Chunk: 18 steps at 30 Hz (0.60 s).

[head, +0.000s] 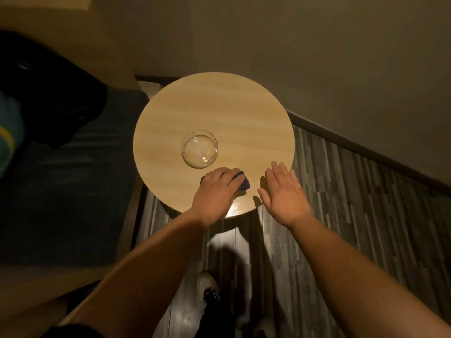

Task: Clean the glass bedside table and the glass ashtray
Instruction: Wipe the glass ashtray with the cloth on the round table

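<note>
Ashtray [199, 149] sits just beyond cloth [242, 182] under hands [214, 193].

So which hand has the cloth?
The left hand: it presses a dark blue cloth onto the table near the ashtray. The right hand is flat, open and empty.

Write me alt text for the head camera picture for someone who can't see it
A person's left hand presses a dark blue cloth onto a round, wood-look bedside table, while the open right hand rests flat near the table's edge. A clear glass ashtray sits near the middle, beside a dark bed.
</note>
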Tool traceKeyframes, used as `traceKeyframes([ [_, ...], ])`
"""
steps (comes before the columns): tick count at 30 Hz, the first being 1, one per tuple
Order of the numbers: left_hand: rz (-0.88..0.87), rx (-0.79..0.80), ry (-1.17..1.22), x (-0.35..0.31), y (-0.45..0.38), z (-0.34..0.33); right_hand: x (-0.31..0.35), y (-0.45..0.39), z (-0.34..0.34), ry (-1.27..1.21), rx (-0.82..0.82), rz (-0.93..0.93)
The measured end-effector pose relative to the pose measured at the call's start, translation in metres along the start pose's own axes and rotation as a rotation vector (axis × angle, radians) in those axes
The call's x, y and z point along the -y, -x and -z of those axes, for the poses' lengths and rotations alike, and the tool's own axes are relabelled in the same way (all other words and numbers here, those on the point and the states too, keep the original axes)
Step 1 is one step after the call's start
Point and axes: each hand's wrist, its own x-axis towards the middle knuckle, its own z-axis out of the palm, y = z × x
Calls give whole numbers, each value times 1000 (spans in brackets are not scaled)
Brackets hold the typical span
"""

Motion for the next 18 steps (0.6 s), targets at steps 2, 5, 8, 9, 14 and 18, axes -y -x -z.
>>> traceKeyframes([
  [2,-15,7,12,6,-20,-11,-9,-16,-4,-20,-3,-13],
  [5,-34,18,-4,7,-52,-28,-27,-38,-9,-15,-16,-6],
  [8,-56,69,-5,7,-77,-43,-45,-58,-12,-10,-13,23],
  [9,-56,77,-7,8,-81,-47,-48,-64,-13,-6,-19,38],
  [14,-46,-45,37,6,-78,-52,-50,-78,-20,-59,3,107],
  [18,-32,-117,73,8,-67,-38,-40,-82,-19,-133,12,157],
])
